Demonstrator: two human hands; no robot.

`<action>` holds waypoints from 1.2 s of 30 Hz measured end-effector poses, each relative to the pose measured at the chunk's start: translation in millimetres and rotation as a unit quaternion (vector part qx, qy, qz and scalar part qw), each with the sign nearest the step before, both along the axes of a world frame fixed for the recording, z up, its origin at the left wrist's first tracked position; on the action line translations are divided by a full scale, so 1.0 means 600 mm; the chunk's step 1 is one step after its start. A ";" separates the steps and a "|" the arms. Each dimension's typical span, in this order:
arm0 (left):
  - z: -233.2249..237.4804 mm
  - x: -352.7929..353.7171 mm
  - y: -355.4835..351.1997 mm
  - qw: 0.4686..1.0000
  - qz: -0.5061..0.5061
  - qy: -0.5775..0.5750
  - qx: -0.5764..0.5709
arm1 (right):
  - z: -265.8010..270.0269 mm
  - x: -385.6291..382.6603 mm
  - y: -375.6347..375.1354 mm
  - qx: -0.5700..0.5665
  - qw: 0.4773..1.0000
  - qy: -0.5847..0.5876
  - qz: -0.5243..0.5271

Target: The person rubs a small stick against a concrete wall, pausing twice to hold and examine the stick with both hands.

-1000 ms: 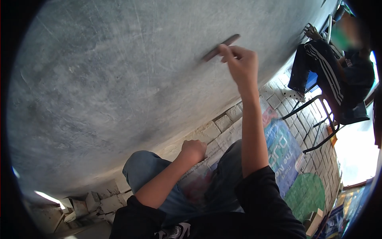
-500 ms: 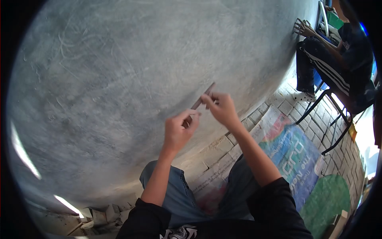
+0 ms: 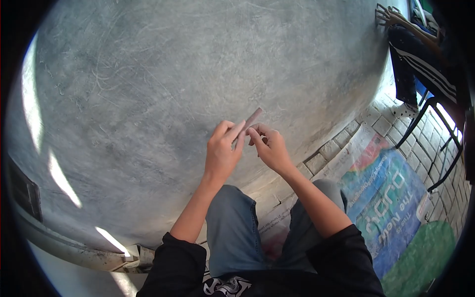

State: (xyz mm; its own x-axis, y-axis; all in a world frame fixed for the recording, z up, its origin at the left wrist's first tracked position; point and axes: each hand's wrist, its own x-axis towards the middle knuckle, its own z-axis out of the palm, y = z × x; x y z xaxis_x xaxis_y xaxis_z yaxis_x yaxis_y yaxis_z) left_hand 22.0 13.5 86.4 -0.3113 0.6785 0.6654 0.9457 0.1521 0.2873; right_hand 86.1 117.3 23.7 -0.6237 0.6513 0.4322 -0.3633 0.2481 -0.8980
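- Wall (image 3: pixel 188 74): fills the view ahead, rising behind the paved floor (image 3: pixel 341 144).
- 2 hands, centre, before the wall: left hand (image 3: pixel 221 154) on the left, right hand (image 3: pixel 270 148) just beside it on the right.
- 1 strip (image 3: pixel 253 120): between the fingertips of both hands, its upper end toward the wall.
- Printed sheet (image 3: pixel 388 198): on the floor, right of the person's knees.
- Mat (image 3: pixel 420 257): lower right, beside the sheet.
- Chair (image 3: pixel 440 129): far right, under another person's leg (image 3: pixel 420 62).

both hands (image 3: pixel 247 148) pinching maybe sandpaper strip (image 3: pixel 252 119), grey wall (image 3: pixel 148 89)
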 end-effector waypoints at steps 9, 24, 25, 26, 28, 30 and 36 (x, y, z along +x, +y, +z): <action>0.031 -0.078 0.036 0.949 0.062 0.299 0.079 | -0.015 0.032 0.013 0.112 0.978 -0.177 0.009; -0.011 -0.073 0.026 0.950 0.142 0.273 0.055 | -0.035 0.041 0.022 0.202 0.958 -0.197 0.042; -0.005 -0.073 0.041 0.947 0.132 0.284 0.066 | -0.034 0.040 0.021 0.202 0.958 -0.197 0.041; 0.002 -0.070 0.056 0.945 0.123 0.293 0.077 | -0.034 0.040 0.019 0.203 0.957 -0.200 0.048; 0.023 -0.063 0.106 0.944 0.119 0.300 0.075 | -0.039 0.040 0.016 0.203 0.955 -0.208 0.060; 0.036 -0.061 0.137 0.943 0.112 0.307 0.071 | -0.045 0.036 0.017 0.222 0.947 -0.222 0.064; -0.010 -0.065 0.068 0.939 0.136 0.308 0.069 | -0.054 0.034 0.020 0.238 0.940 -0.240 0.045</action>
State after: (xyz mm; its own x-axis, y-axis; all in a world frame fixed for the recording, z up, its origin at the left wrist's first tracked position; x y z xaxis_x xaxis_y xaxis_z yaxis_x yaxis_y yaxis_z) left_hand -17.2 54.2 80.1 0.0132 0.5230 0.8522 0.8702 0.4138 -0.2674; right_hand 106.7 129.1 -8.5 -0.8644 0.3904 0.3167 0.0166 0.6517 -0.7583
